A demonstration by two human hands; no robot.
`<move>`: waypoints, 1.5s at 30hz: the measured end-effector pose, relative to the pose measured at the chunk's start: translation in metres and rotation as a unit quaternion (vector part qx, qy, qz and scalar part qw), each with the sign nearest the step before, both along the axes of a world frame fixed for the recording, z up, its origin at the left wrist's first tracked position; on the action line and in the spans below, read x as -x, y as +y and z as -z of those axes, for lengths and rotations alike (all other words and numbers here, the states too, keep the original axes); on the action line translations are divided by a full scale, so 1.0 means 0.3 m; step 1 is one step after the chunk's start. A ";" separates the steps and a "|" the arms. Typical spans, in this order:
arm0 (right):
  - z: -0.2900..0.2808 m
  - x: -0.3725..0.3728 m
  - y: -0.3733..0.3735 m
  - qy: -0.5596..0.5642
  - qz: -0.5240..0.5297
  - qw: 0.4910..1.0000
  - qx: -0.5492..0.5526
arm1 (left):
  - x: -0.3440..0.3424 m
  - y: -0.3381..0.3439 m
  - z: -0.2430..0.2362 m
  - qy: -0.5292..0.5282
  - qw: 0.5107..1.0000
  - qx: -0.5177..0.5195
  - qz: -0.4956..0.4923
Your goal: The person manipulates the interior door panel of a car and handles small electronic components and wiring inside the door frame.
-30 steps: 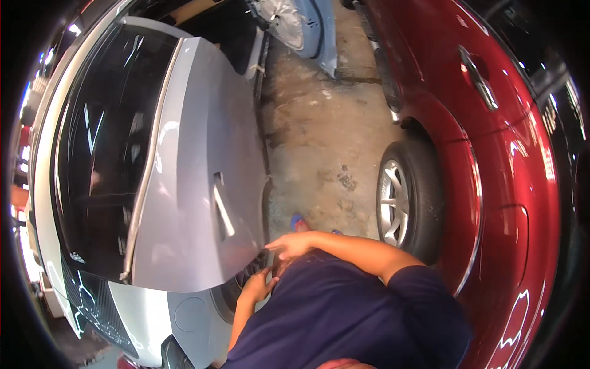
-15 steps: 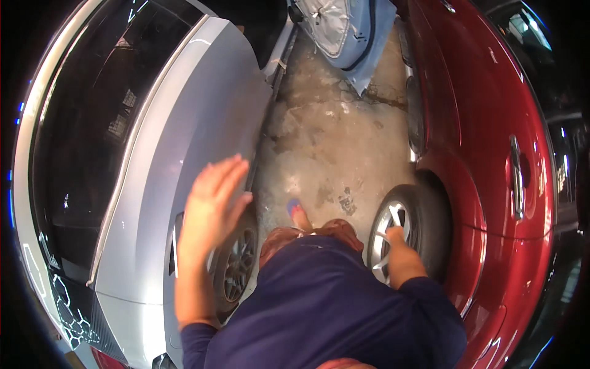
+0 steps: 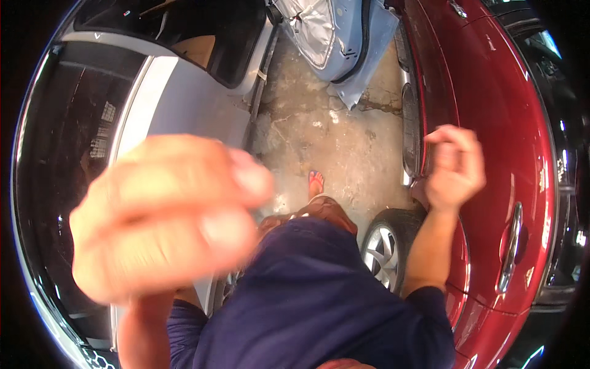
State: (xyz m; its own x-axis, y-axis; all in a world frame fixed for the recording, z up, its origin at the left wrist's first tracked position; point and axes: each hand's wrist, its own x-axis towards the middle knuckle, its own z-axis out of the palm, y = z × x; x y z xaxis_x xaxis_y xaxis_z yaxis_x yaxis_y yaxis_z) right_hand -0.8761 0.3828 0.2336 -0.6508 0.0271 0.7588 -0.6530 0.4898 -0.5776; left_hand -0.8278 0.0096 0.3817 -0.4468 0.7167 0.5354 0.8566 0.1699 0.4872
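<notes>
My left hand (image 3: 169, 215) is raised close to the camera, large and blurred. Its fingers are curled in and pressed together, and nothing shows in them. Behind it lies the silver car's side panel (image 3: 190, 104), which it partly hides. To the right, my right hand (image 3: 456, 166) hangs in front of the red car (image 3: 498, 154), with loosely bent fingers and nothing visible in it. Whether that hand touches the bodywork cannot be made out; the chrome door handle (image 3: 509, 249) is below and to its right.
A concrete floor (image 3: 307, 141) runs between the two cars. At the far end of the gap, an opened blue door (image 3: 356, 52) with a silver-grey inner cover juts in. A wheel (image 3: 384, 255) of the red car stands beside my right hip; my sandalled foot (image 3: 316, 179) is ahead.
My left hand has come up toward the camera, its fingers curling closed. My right hand has swung forward from beside the wheel. I have stepped forward between the cars.
</notes>
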 end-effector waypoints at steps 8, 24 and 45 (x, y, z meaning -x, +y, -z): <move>-0.508 0.438 -0.139 0.364 -0.231 0.900 -0.059 | 0.254 0.021 0.021 -0.110 0.991 -0.073 -0.018; -0.830 1.114 -0.770 0.467 -0.210 0.858 0.051 | 0.658 -0.432 -0.234 0.094 0.888 -0.441 -0.086; -0.102 2.156 -1.279 0.242 -0.453 0.851 0.111 | 1.338 -0.253 1.275 -0.611 0.586 -0.218 -0.486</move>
State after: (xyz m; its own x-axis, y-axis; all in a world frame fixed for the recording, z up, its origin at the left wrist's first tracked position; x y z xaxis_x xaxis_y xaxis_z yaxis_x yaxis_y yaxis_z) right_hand -1.5230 -0.0008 0.2643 -0.0947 -0.1414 0.9854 -0.8918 -0.4278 -0.1471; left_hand -1.2293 -0.0663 -0.0006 -0.7707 -0.2789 -0.5729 -0.5756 -0.0809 0.8137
